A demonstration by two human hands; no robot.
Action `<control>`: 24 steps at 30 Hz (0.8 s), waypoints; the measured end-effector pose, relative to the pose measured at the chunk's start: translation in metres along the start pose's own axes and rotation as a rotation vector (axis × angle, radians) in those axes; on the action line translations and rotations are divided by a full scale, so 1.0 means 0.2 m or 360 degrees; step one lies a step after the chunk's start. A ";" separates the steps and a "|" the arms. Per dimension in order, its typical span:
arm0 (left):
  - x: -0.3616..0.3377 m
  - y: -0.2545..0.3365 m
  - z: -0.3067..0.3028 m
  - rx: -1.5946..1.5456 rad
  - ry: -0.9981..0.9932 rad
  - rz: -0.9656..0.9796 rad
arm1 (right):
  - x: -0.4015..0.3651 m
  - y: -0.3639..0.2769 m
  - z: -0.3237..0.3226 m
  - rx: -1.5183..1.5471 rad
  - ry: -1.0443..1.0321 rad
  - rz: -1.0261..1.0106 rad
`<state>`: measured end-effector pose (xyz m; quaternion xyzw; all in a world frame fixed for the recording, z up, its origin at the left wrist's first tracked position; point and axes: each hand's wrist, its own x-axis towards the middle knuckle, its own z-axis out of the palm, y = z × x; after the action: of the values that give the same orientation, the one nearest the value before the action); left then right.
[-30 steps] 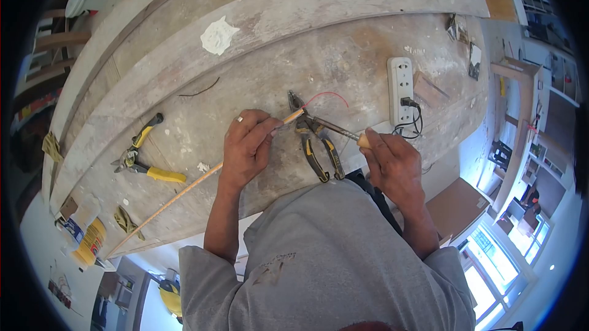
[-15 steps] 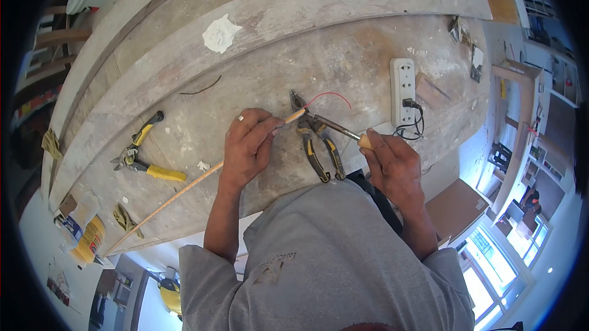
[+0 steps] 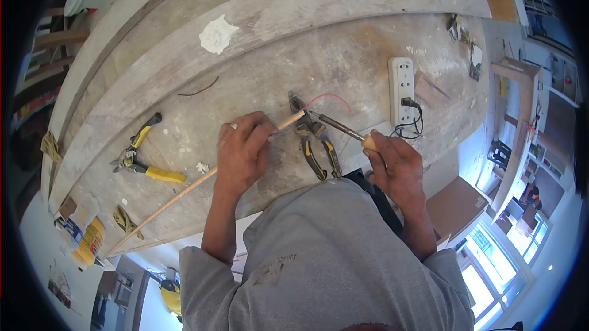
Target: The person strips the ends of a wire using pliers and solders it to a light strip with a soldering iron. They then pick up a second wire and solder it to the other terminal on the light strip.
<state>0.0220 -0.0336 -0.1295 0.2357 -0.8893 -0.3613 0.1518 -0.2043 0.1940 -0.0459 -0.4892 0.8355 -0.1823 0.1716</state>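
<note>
My left hand (image 3: 244, 154) pinches a long, thin LED strip (image 3: 178, 197) near its upper end. From the hand the strip runs down-left across the table to its edge. My right hand (image 3: 396, 168) grips the light handle of a soldering iron (image 3: 341, 128), its tip right at the strip's end. A thin red wire (image 3: 331, 95) curves away from that same end. Beneath the strip's end and the iron lies a pair of combination pliers (image 3: 315, 152) with black and yellow handles, pointing away from me.
A white power strip (image 3: 402, 88) with a black plug stands to the right, beside a small wood block (image 3: 431, 90). Yellow-handled snips (image 3: 146, 154) lie left. Behind runs a curved board (image 3: 276, 9) with a white patch. A cloth (image 3: 127, 219) and yellow-labelled container (image 3: 91, 239) sit lower left.
My left hand has slid slightly left along the strip, leaving more of its end bare. The iron's tip stays at the strip's end, with my right hand barely shifted.
</note>
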 end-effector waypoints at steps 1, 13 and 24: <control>-0.01 -0.01 0.00 0.0053 -0.0002 0.0014 | -0.01 0.01 0.01 0.0023 0.0020 0.0012; -0.05 -0.04 -0.06 0.0073 -0.0076 -0.0021 | -0.06 0.00 0.02 0.0105 0.0094 -0.0032; -0.08 -0.06 -0.02 0.0092 -0.0011 0.0044 | -0.07 -0.03 0.02 0.0097 -0.0003 0.0040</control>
<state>0.0411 -0.0354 -0.1374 0.2265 -0.9031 -0.3340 0.1470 -0.1917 0.2034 -0.0457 -0.4734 0.8354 -0.2050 0.1895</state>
